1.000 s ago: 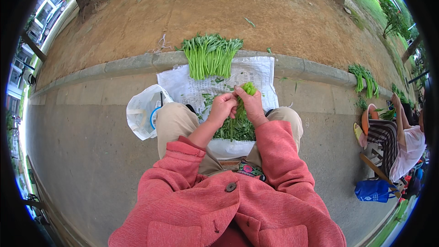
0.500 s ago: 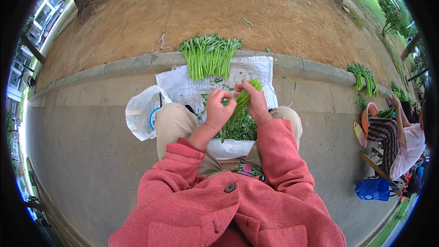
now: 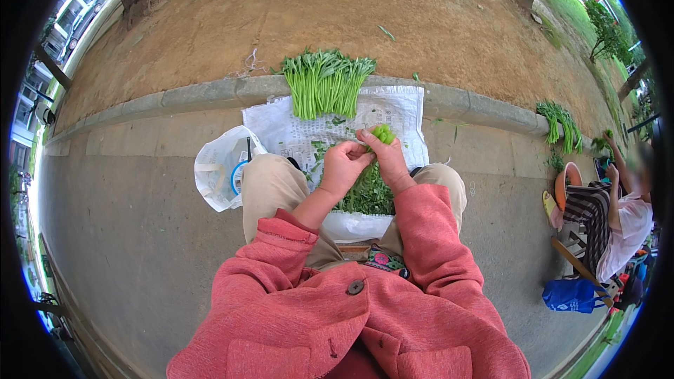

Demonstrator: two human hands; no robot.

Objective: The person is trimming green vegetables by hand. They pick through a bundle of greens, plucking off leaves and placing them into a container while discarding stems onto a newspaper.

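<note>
One bunch (image 3: 383,132) of green stems is up between the two hands, above the near part of the sack (image 3: 406,114), its pale stem ends pointing away from the wearer. The right hand (image 3: 386,156) is clamped round it, thumb laid along the near side. The left hand (image 3: 345,167) meets it there, fingers bent and drawn together at the stems (whether they pinch one, I cannot tell). Both wrists angle inward, with the red sleeves (image 3: 437,219) pulled back off them.

Beneath the hands, a heap of leaves (image 3: 368,198) covers the near part of the sack; the hands partly hide it. The sack is white, with rows of grey characters and a darker printed block at its upper right, broken up by scattered bits of leaf. At its far edge lies a neat row of stems (image 3: 324,88), leafy tops over the curb (image 3: 196,97).

The wearer's knees (image 3: 272,189) flank the sack. Just left of them stands a white bag (image 3: 213,193), a blue ring (image 3: 233,181) showing at its side. Well off to the right, another person (image 3: 623,233) sits by an orange basin (image 3: 560,189), a blue tote (image 3: 567,295) with pale printing and more greens (image 3: 559,126) by the curb.
</note>
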